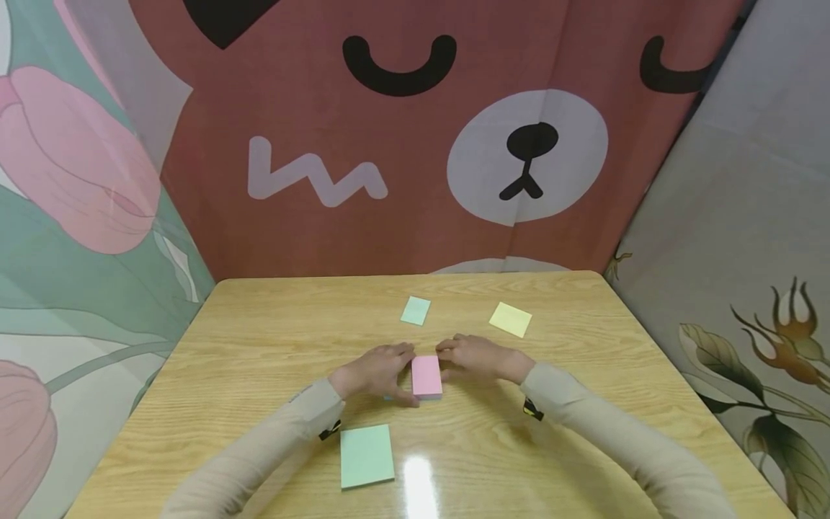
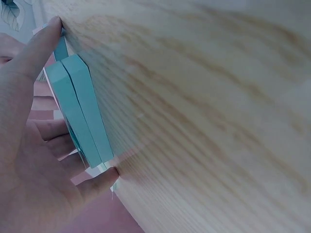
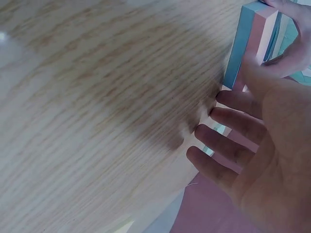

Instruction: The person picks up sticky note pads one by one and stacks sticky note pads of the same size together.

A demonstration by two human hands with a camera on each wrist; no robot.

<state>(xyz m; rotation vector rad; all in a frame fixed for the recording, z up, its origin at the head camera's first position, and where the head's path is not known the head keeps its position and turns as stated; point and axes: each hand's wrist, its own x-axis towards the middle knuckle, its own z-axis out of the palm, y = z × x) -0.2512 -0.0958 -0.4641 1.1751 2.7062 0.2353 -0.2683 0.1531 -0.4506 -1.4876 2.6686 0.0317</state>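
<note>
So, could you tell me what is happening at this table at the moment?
A person has both hands around a stack of sticky-note pads at the middle of the wooden table. The left hand and right hand hold it from either side; pink on top, blue beneath. A green pad, a small green note and a yellow note lie apart.

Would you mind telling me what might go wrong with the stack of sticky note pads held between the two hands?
The pink pad sits on top of blue pads that look slightly offset, so the stack may slide apart if the left hand or right hand squeezes unevenly. The glossy table could also let the stack skid.
</note>
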